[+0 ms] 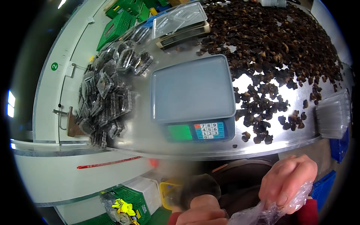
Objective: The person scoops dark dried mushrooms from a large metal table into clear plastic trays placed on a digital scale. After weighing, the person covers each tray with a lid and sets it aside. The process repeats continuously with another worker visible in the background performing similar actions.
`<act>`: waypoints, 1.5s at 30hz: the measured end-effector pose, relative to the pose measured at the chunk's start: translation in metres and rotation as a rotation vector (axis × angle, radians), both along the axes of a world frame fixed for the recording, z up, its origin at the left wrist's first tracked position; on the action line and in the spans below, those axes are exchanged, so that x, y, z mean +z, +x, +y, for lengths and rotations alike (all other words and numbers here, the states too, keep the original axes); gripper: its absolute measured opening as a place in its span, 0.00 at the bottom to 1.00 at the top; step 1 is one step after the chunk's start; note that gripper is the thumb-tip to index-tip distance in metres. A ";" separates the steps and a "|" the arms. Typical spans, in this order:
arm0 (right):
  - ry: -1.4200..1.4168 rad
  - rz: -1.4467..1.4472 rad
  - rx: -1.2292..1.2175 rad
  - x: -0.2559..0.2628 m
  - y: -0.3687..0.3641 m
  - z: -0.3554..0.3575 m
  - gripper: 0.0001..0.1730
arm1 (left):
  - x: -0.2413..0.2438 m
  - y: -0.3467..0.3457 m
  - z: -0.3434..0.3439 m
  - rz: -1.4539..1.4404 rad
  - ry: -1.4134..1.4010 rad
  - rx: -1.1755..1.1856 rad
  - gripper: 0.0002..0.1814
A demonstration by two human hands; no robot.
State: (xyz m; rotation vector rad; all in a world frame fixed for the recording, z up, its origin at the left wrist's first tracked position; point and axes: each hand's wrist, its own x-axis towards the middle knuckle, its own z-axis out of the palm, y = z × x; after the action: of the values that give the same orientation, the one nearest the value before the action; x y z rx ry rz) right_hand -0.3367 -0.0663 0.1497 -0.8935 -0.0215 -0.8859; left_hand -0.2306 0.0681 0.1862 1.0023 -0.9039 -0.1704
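Observation:
In my right hand, a crumpled sheet or bag of clear plastic film is pinched between thumb and curled fingers. My left hand, partly cut off by the bottom edge of the picture, is curled at the film's other side. Both hands are in front of my body, below the steel table's edge. Before me on the steel table stands a digital scale with a bare grey pan and a lit green display. To its right lie loose dark brown mushroom pieces, apparently wood ear.
Filled clear plastic punnets are heaped on the left. A second scale holds a transparent tray at the back. Stacked clear trays stand at the right edge. Green crates are at the far left; another green crate is below.

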 end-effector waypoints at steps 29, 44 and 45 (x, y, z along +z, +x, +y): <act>-0.114 0.230 -0.176 -0.005 0.042 0.007 0.19 | -0.055 0.086 0.021 -0.275 0.252 -0.062 0.29; -1.244 0.434 -0.588 -0.081 0.157 0.072 0.25 | -0.200 0.185 0.029 -0.037 0.714 0.279 0.24; -1.259 0.408 -0.543 -0.089 0.162 0.076 0.25 | -0.213 0.203 0.038 -0.020 0.732 0.312 0.23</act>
State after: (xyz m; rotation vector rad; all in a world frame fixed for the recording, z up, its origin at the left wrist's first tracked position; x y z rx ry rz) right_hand -0.1751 0.0094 0.0604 -2.3260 0.0229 -1.1600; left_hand -0.0278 0.1060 -0.0272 1.8115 -0.6937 -0.2331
